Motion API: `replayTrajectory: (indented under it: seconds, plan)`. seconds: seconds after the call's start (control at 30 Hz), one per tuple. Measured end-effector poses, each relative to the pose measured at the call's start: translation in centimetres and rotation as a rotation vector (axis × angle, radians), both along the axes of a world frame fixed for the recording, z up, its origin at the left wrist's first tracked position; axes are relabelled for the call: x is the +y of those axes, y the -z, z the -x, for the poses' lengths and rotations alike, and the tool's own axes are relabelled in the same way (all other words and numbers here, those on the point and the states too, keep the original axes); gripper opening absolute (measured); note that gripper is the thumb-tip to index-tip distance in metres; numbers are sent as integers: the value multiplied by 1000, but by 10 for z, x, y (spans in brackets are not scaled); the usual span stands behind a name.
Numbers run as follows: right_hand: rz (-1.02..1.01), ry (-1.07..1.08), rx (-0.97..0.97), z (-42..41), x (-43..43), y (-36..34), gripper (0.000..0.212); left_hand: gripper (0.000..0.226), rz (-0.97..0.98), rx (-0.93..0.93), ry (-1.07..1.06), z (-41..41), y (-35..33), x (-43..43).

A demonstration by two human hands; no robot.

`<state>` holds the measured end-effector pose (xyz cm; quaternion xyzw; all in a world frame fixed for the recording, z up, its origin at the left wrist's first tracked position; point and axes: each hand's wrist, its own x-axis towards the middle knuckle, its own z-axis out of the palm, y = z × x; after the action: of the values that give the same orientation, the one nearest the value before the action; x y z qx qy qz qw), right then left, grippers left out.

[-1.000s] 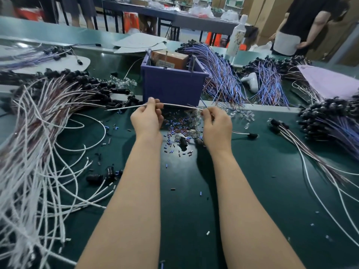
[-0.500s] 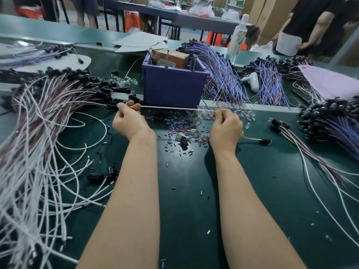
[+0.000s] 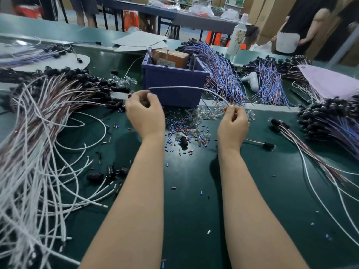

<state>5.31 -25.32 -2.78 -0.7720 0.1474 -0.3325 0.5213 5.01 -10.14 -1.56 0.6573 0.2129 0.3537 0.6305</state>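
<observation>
A thin white wire (image 3: 180, 87) arcs in front of the purple bin. My right hand (image 3: 232, 124) pinches its right end between thumb and fingers, just above a heap of small clear bulbs (image 3: 210, 114). The wire's left end hangs free just above my left hand (image 3: 145, 113). That hand's fingers are loosely curled, with thumb and forefinger slightly apart and nothing visible between them. Tiny red and blue sleeve pieces (image 3: 178, 129) lie scattered on the green table (image 3: 194, 210) between my hands.
A purple bin (image 3: 174, 82) holding a brown box stands behind my hands. White wires with black caps (image 3: 38, 133) sprawl at the left. Blue-purple wire bundles (image 3: 223, 74) lie behind and to the right. A capped wire (image 3: 269, 146) lies by my right wrist. A person stands at the far right.
My left hand slid left along the wire, then let it go and came back toward the middle. The wire's left end now springs free in an arc. My right hand keeps its pinch.
</observation>
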Motion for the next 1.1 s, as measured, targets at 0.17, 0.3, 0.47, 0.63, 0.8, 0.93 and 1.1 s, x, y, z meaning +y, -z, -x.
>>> replayTrajectory:
  seconds: [0.17, 0.3, 0.47, 0.63, 0.8, 0.93, 1.1]
  plan:
    - [33, -261, 12, 3, 10, -2, 18, 32, 58, 84, 569, 2, -6, -26]
    - [155, -373, 92, 4, 9, 2, 25, 23, 647, -94, 571, -5, -10, -14]
    - [151, -430, 188, 3, 10, 1, 38, 25, 595, -95, 411, -8, -6, -3]
    - [234, -516, 334, 4, 4, -9, 20, 28, 365, -43, 266, -7, 0, -3]
    - [286, -533, 404, 6, 3, -12, 23, 30, 582, -46, 275, -7, -5, -4]
    - [161, -208, 156, 4, 5, -10, 24, 23, 405, -74, 205, -7, -4, -4]
    - [-63, -151, 63, -12, 16, -19, 32, 24, 136, -99, 247, -11, -12, -10]
